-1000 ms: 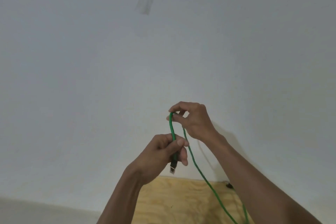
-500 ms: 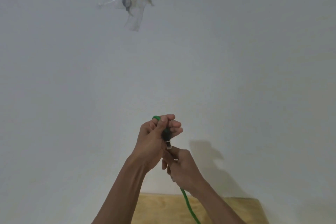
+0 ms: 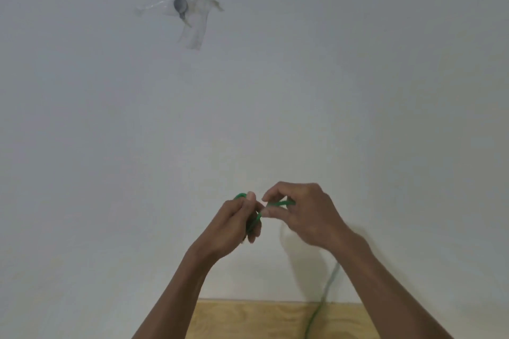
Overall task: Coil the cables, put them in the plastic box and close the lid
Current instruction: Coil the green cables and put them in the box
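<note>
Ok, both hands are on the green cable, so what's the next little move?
Probably lay another loop into the left hand: it grips the small coil, the right hand pinches the green cable beside it, and a long slack tail hangs toward the plywood surface.

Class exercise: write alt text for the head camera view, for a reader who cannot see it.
Two bare hands, raised before a white wall, wind a green cable: the left hand grips the coil, the right hand pinches the next loop. The cable's tail hangs down over a plywood surface.

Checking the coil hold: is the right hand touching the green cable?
Touching. Head view shows the right hand pinching the green cable between fingertips.
</note>
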A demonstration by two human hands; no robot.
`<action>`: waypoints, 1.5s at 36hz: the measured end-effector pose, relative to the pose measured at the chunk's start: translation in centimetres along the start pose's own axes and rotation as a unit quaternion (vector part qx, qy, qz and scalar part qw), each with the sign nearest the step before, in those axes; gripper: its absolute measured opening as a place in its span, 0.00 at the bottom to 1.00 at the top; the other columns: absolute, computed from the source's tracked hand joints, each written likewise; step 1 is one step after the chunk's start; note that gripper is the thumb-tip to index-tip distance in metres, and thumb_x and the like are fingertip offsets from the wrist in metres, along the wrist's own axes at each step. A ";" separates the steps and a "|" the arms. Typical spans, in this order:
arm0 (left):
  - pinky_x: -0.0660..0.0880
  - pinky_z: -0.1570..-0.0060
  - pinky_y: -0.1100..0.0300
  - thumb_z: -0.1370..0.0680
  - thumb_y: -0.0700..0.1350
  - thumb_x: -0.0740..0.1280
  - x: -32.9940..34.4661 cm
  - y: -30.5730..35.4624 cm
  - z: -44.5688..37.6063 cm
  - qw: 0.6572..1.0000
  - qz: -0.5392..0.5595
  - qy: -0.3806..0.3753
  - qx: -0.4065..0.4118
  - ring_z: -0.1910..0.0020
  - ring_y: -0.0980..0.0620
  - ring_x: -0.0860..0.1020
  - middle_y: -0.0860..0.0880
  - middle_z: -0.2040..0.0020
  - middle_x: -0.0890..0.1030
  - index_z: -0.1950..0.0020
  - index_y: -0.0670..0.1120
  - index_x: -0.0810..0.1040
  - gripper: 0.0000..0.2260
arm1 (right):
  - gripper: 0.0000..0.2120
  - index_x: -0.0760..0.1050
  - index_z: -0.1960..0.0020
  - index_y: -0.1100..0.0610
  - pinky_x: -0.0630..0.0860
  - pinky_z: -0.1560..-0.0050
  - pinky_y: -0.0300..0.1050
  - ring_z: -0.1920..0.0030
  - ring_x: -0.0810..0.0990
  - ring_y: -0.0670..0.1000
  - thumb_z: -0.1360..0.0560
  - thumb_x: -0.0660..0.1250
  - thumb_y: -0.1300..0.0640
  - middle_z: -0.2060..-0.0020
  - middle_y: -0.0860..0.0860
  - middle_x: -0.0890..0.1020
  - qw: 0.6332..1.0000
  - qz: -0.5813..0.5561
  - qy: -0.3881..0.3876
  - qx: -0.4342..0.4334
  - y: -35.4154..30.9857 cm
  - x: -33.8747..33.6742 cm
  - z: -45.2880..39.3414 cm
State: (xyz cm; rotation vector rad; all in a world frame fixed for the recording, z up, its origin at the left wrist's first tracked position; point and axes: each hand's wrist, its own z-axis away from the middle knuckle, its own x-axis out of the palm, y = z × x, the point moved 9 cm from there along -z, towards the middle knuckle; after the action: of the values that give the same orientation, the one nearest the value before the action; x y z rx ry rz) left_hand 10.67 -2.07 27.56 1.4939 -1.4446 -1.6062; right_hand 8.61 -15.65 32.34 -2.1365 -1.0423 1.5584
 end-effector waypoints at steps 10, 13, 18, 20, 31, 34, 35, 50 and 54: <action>0.69 0.64 0.54 0.16 0.59 0.55 3.4 2.5 0.7 0.940 0.322 -0.092 -0.058 0.74 0.49 0.67 0.45 0.73 0.69 0.57 0.41 0.77 0.24 | 0.10 0.85 0.58 0.57 0.79 0.50 0.59 0.57 0.81 0.65 0.36 0.81 0.56 0.60 0.59 0.86 0.947 -0.318 0.030 -0.015 0.9 -1.1 -3.2; 0.72 0.64 0.56 0.17 0.53 0.59 4.1 4.8 1.0 0.911 0.386 -0.141 -0.011 0.74 0.51 0.68 0.47 0.72 0.71 0.58 0.42 0.77 0.18 | 0.08 0.84 0.55 0.60 0.78 0.54 0.52 0.61 0.82 0.55 0.30 0.75 0.56 0.63 0.60 0.83 0.914 -0.406 0.000 0.008 1.5 0.4 -2.7; 0.70 0.63 0.54 0.17 0.48 0.60 3.9 6.6 0.5 0.900 0.416 -0.120 0.044 0.72 0.51 0.73 0.46 0.69 0.74 0.58 0.43 0.78 0.14 | 0.23 0.77 0.75 0.53 0.71 0.75 0.37 0.78 0.76 0.47 0.23 0.62 0.68 0.79 0.49 0.76 0.900 -0.422 -0.057 0.092 2.2 4.5 -0.3; 0.69 0.65 0.53 0.18 0.48 0.62 3.1 6.5 -0.2 0.909 0.404 -0.092 0.054 0.70 0.50 0.75 0.46 0.67 0.76 0.56 0.43 0.79 0.12 | 0.23 0.74 0.75 0.51 0.72 0.71 0.40 0.73 0.74 0.49 0.24 0.60 0.68 0.76 0.50 0.74 0.917 -0.387 -0.048 0.081 2.0 5.2 0.4; 0.74 0.53 0.52 0.19 0.46 0.62 -1.7 5.1 -2.7 0.942 0.325 0.034 0.073 0.65 0.49 0.78 0.45 0.64 0.80 0.50 0.40 0.78 0.10 | 0.08 0.85 0.51 0.55 0.75 0.68 0.41 0.72 0.73 0.49 0.21 0.69 0.53 0.69 0.50 0.81 0.943 -0.317 -0.067 0.074 1.0 5.6 2.7; 0.76 0.60 0.58 0.20 0.48 0.62 -2.3 5.0 -2.7 0.966 0.247 0.038 0.066 0.64 0.48 0.80 0.44 0.62 0.82 0.49 0.39 0.78 0.13 | 0.05 0.84 0.51 0.55 0.75 0.67 0.40 0.69 0.77 0.45 0.24 0.72 0.54 0.68 0.48 0.83 0.960 -0.268 -0.066 0.054 1.0 4.5 2.8; 0.76 0.60 0.58 0.20 0.49 0.62 -2.4 4.9 -2.7 0.975 0.212 0.037 0.062 0.63 0.47 0.80 0.44 0.62 0.83 0.49 0.38 0.78 0.14 | 0.05 0.84 0.50 0.54 0.77 0.67 0.43 0.68 0.79 0.45 0.25 0.72 0.55 0.66 0.49 0.85 0.967 -0.244 -0.066 0.041 0.9 3.9 2.6; 0.70 0.68 0.57 0.18 0.65 0.45 3.0 4.7 -0.2 0.976 0.186 -0.090 -0.068 0.74 0.47 0.68 0.44 0.74 0.71 0.61 0.41 0.75 0.33 | 0.07 0.83 0.60 0.58 0.76 0.63 0.49 0.66 0.79 0.54 0.34 0.80 0.60 0.67 0.48 0.84 0.975 -0.185 0.000 -0.123 -3.1 -4.9 -3.4; 0.69 0.66 0.55 0.17 0.64 0.48 4.2 5.5 0.6 0.937 0.320 -0.121 -0.067 0.76 0.49 0.62 0.46 0.75 0.65 0.63 0.42 0.74 0.30 | 0.06 0.84 0.60 0.59 0.74 0.62 0.42 0.66 0.78 0.47 0.34 0.80 0.62 0.68 0.46 0.84 0.952 -0.289 0.011 -0.099 -0.9 -3.8 -4.0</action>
State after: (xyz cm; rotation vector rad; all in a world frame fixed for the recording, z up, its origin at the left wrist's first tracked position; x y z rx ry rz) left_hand 7.43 -7.26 30.88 0.6494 -1.6845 -1.4543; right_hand 11.39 -17.01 37.07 -1.7176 -1.6837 1.1804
